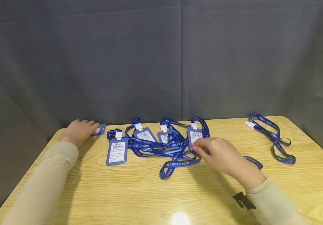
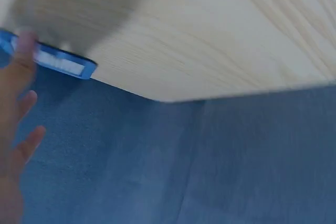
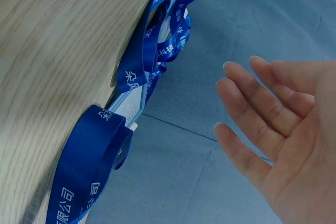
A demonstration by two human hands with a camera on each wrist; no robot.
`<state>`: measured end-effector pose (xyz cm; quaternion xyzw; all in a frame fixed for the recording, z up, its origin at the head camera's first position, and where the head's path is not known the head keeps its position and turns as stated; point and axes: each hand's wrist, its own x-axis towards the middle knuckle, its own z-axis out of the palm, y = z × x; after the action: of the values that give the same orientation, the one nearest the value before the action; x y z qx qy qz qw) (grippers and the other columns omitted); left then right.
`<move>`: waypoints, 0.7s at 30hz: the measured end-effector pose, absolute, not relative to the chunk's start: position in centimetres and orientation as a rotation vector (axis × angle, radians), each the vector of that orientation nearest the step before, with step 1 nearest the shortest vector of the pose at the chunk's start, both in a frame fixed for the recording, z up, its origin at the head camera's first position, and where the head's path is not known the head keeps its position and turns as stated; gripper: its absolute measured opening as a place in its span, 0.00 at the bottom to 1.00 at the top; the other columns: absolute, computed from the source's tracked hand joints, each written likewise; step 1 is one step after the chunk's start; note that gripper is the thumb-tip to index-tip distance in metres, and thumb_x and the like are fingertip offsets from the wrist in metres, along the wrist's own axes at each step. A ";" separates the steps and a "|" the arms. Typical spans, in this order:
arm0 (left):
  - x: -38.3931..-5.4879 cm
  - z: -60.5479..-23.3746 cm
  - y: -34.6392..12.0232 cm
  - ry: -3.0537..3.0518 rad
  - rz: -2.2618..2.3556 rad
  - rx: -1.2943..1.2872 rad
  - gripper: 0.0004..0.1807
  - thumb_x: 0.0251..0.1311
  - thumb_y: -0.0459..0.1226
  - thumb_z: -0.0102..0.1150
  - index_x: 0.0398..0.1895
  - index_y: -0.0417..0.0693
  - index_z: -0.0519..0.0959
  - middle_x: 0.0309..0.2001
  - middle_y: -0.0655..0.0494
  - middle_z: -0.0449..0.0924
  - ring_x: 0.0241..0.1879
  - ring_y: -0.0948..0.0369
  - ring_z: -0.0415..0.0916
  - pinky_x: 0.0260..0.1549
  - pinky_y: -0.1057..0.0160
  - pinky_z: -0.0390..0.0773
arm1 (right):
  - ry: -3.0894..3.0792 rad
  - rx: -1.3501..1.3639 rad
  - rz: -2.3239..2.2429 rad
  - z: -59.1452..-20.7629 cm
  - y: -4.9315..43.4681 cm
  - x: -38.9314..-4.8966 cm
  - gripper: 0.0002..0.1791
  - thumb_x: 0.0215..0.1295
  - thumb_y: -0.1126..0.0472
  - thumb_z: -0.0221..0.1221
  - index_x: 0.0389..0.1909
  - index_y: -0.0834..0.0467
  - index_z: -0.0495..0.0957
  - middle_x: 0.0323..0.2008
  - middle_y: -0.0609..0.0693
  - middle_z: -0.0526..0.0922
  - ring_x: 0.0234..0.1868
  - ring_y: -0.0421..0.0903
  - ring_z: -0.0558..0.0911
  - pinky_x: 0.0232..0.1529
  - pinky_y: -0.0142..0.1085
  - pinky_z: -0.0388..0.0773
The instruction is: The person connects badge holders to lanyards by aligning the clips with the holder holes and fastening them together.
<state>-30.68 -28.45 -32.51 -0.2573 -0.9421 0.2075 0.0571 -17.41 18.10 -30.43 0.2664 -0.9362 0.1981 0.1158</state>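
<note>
My left hand point(image 1: 80, 131) is at the table's back left corner, by a blue badge holder point(image 1: 103, 128) without a strap attached. In the left wrist view one digit lies over that badge holder point(image 2: 65, 63); the other visible fingers are spread apart from it. My right hand point(image 1: 220, 154) hovers with loosely bent fingers in front of the rightmost lanyard badge point(image 1: 195, 134). The right wrist view shows nothing between its fingers. Left of it lie other lanyard badges point(image 1: 117, 151), point(image 1: 145, 135) and a third badge point(image 1: 165, 137), partly hidden under tangled blue straps point(image 1: 178, 164).
A separate blue lanyard point(image 1: 275, 136) with a white clip lies at the right on the wooden table point(image 1: 122, 193). A dark grey curtain point(image 1: 108, 62) hangs behind the table's back edge. A black clip-like piece point(image 1: 244, 200) is at the right sleeve.
</note>
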 end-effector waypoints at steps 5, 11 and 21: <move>-31.6 -32.6 -27.8 -3.087 0.188 -0.440 0.34 0.65 0.45 0.62 0.69 0.39 0.64 0.62 0.34 0.70 0.60 0.37 0.69 0.57 0.36 0.68 | -2.748 0.781 0.587 -30.6 18.3 -17.5 0.06 0.70 0.59 0.61 0.39 0.55 0.86 0.28 0.42 0.85 0.26 0.33 0.78 0.32 0.37 0.78; -31.7 -33.8 -27.9 -3.365 -0.004 -0.193 0.33 0.77 0.50 0.40 0.76 0.41 0.53 0.73 0.31 0.51 0.70 0.32 0.51 0.62 0.32 0.58 | -2.767 0.762 0.584 -30.7 18.3 -17.5 0.06 0.70 0.59 0.61 0.39 0.55 0.86 0.28 0.42 0.85 0.25 0.33 0.77 0.32 0.37 0.77; -32.0 -34.0 -28.3 -3.229 -0.058 -0.231 0.27 0.65 0.43 0.64 0.60 0.34 0.72 0.56 0.32 0.71 0.58 0.36 0.69 0.54 0.34 0.69 | -2.777 0.754 0.563 -30.5 18.3 -17.4 0.07 0.69 0.59 0.61 0.40 0.56 0.86 0.29 0.41 0.85 0.28 0.34 0.79 0.33 0.39 0.79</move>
<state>-32.00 -28.26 -34.02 -0.0712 -0.9961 -0.0180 -0.0479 -17.44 18.32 -30.51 0.2558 -0.9419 0.1910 0.1047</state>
